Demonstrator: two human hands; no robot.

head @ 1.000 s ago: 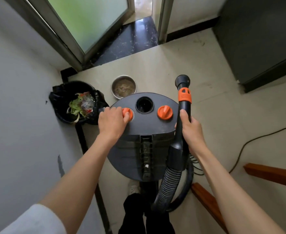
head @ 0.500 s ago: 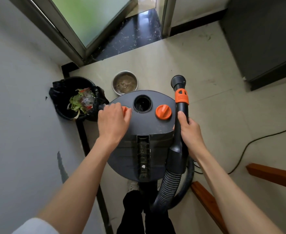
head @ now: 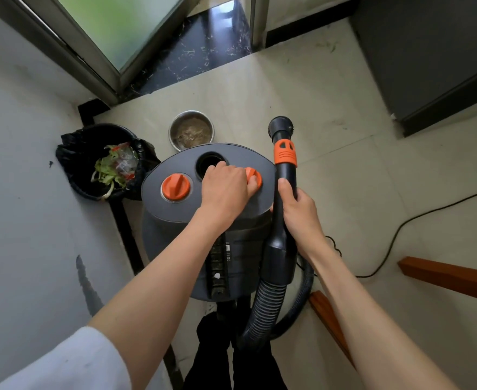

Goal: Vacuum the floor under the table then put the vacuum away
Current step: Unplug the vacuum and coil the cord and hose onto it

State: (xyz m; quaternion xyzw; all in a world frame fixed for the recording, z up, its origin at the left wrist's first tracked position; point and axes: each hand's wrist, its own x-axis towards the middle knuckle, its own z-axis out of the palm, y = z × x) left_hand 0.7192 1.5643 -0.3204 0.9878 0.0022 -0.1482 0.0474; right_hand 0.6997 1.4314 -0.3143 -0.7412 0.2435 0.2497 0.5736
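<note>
The grey canister vacuum (head: 175, 220) stands on the floor right in front of me, its flat top showing a round port and two orange knobs. My left hand (head: 226, 187) lies over the right orange knob (head: 255, 178) with fingers curled round it. The left orange knob (head: 175, 187) is uncovered. My right hand (head: 296, 209) grips the black hose wand (head: 283, 153), which has an orange collar and stands upright beside the canister. Its ribbed hose (head: 262, 311) loops down near my legs.
A black-lined bin (head: 85, 164) with food scraps sits left of the vacuum against the grey wall. A steel bowl (head: 191, 130) stands just beyond it. A black cord (head: 400, 229) runs across the floor right. Wooden bars (head: 451, 277) lie lower right. A dark cabinet (head: 428, 52) stands at upper right.
My left hand left the left orange knob and moved across the vacuum's top to the right knob. The right hand kept its grip on the wand.
</note>
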